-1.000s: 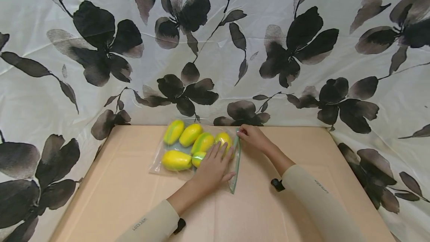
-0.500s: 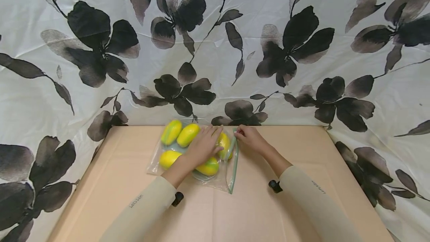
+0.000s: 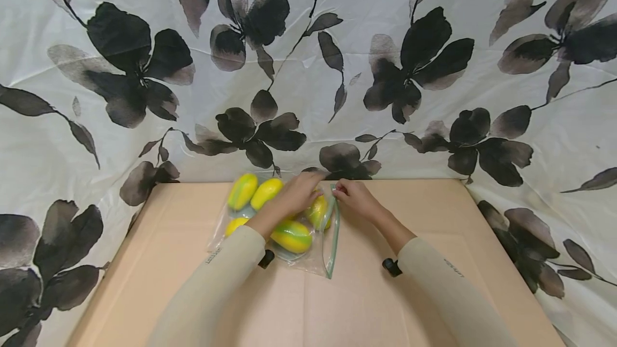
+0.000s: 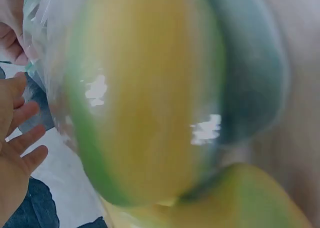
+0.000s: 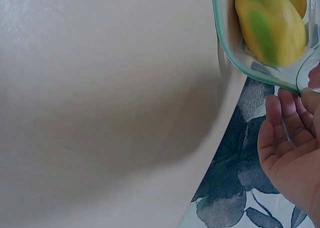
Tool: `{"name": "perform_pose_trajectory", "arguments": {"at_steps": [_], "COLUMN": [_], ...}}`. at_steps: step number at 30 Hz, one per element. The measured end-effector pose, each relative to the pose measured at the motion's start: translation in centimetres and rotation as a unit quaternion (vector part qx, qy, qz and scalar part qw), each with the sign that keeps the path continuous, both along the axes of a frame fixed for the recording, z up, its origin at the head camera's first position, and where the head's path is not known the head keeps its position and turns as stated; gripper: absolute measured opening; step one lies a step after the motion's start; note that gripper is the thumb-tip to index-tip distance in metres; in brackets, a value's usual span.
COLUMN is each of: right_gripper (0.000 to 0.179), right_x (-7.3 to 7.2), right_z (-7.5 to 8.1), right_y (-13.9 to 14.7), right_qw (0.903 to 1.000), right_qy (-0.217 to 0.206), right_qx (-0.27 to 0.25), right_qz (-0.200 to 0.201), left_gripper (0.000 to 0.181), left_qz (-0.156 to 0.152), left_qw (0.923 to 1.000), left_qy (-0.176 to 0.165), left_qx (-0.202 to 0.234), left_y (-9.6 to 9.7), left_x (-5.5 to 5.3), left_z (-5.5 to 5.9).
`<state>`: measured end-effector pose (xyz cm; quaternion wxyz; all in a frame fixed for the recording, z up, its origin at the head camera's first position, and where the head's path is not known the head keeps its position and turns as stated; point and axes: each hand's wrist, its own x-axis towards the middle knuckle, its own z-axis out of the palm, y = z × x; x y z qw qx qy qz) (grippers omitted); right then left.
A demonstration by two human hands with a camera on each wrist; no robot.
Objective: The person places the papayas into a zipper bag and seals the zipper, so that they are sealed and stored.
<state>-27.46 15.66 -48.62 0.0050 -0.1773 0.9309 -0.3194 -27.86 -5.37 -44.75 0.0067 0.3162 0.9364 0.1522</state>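
Observation:
A clear zip bag (image 3: 313,264) with a green-edged mouth lies on its side, its mouth facing right. Several yellow-green mangoes (image 3: 291,236) are inside; one mango (image 4: 145,98) fills the left wrist view. My right hand (image 3: 359,197) pinches the far corner of the bag's green edge between thumb and fingers, as the right wrist view also shows. My left hand (image 3: 301,189) reaches across the bag to its far side near that corner, covering some of the fruit. Its fingers (image 4: 30,133) are spread and relaxed beside the plastic.
The bag lies on a tan board (image 3: 366,293), at its far edge. Beyond and around the board hangs white cloth (image 3: 332,138) printed with dark flowers. A blue-grey rounded shape (image 4: 255,63) shows beneath the mango in the left wrist view.
My left hand has moved from the near right part of the bag across the mangoes to its far side. My right hand keeps its pinch on the corner.

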Motion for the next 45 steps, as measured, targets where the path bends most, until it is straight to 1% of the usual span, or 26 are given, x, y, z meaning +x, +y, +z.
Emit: {"name": "perform_pose_trajectory", "arguments": {"at_steps": [4,9,13,20,26,30,33,35,40,43,45], "right_gripper": [0.016,0.016,0.017,0.017,0.015,0.014,0.013,0.013,0.011,0.01,0.009], "right_x": [-0.1,-0.2,-0.2,-0.1,0.0,0.0,0.1,0.3,1.0,1.5,1.8], "right_z": [-0.1,0.1,0.4,0.4,0.2,0.3,0.3,0.2,-0.2,-0.3,-0.5], "right_y": [-0.2,-0.5,-0.6,-0.7,-1.0,-1.1,-1.1,-1.0,-0.7,-0.5,-0.4], "right_qw": [1.0,0.9998,0.9997,0.9997,0.9992,0.9988,0.9988,0.9991,0.9998,0.9997,0.9996], "right_qy": [0.003,0.019,0.022,0.021,0.036,0.049,0.05,0.043,0.015,0.013,0.02], "right_qx": [0.004,0.002,0.007,0.014,0.015,0.008,-0.002,-0.006,-0.012,-0.017,-0.022], "right_qz": [-0.003,0.005,0.001,-0.003,0.004,0.004,0.0,-0.003,-0.008,-0.007,-0.002], "left_gripper": [0.041,0.032,0.021,0.009,0.009,0.008,0.007,0.006,0.008,0.009,0.009], "left_qz": [0.005,0.015,0.023,0.024,0.027,0.022,0.017,0.013,0.018,0.026,0.029], "left_qw": [0.9989,0.9961,0.9957,0.9969,0.9975,0.9986,0.999,0.9991,0.9985,0.9978,0.9975], "left_qy": [-0.028,-0.064,-0.064,-0.046,-0.037,-0.02,-0.008,-0.004,-0.012,-0.021,-0.024], "left_qx": [0.036,0.059,0.063,0.059,0.054,0.042,0.04,0.039,0.05,0.057,0.06], "left_y": [0.8,1.8,2.3,2.6,2.6,2.6,2.6,2.6,2.5,2.4,2.4], "left_x": [-1.2,-2.2,-2.6,-2.6,-2.5,-2.5,-2.4,-2.3,-2.2,-2.1,-2.2], "left_z": [0.1,0.0,0.0,-0.6,-0.9,-1.0,-1.0,-0.9,-0.3,0.0,0.0]}}
